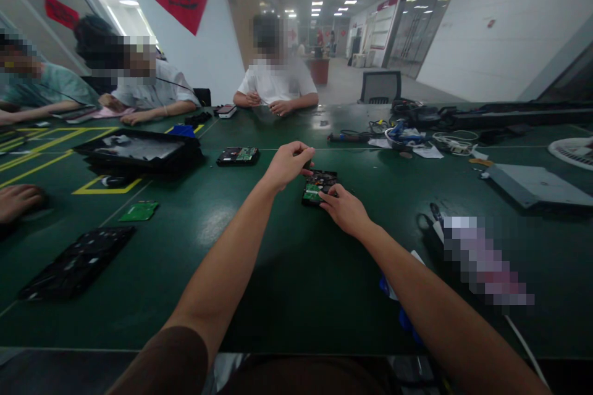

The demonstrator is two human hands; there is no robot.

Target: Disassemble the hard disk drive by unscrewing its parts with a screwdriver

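Note:
A hard drive (312,191) with a green circuit board on its near side lies on the dark green table in front of me. My right hand (345,208) grips its near right edge with thumb and fingers. Over its far left corner, my left hand (288,166) is closed in a pinch. Something small and dark shows by the fingertips, but I cannot make out what it is. Another hard drive (238,155) with a green board rests to the left, beyond my left wrist.
On the left are a black tray (194,157), a loose green circuit board (139,211) and a black flat casing (78,262). A silver box (542,185) and tangled cables (403,134) lie on the right. Several people sit around the table; one person's hand (21,200) rests at far left.

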